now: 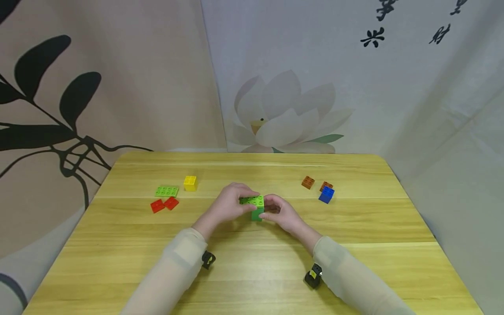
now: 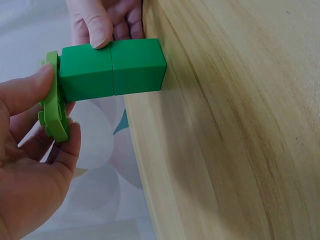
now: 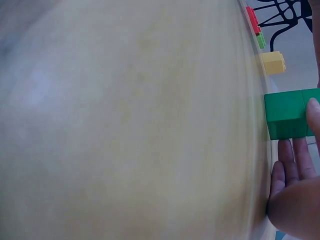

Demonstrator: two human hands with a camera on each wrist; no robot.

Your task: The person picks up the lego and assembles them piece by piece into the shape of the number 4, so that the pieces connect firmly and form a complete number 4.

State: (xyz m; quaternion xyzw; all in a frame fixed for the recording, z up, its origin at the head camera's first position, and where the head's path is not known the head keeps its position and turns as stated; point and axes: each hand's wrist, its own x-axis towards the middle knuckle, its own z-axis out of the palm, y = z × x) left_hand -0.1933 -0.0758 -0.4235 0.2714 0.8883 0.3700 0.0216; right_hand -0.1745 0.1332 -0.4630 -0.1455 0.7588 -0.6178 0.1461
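Two dark green bricks (image 2: 112, 70) are stacked upright on the table, one on the other. On top of them sits a flat light green brick (image 2: 54, 97), slightly tilted and reaching past the stack toward the left in the head view. My left hand (image 1: 230, 202) pinches this flat brick between thumb and fingers. From the other side, my right hand (image 1: 286, 215) holds the dark green stack, with the thumb on its near face and fingers behind. The right wrist view shows the lower dark green brick (image 3: 285, 115) and the right hand's fingers (image 3: 300, 160) beside it.
On the wooden table (image 1: 252, 271), a yellow brick (image 1: 190, 183), another flat light green brick (image 1: 167, 191) and two red bricks (image 1: 157, 206) lie to the left. Two brown bricks (image 1: 308, 182) and a blue brick (image 1: 326, 195) lie to the right. A printed curtain (image 1: 307, 57) hangs behind.
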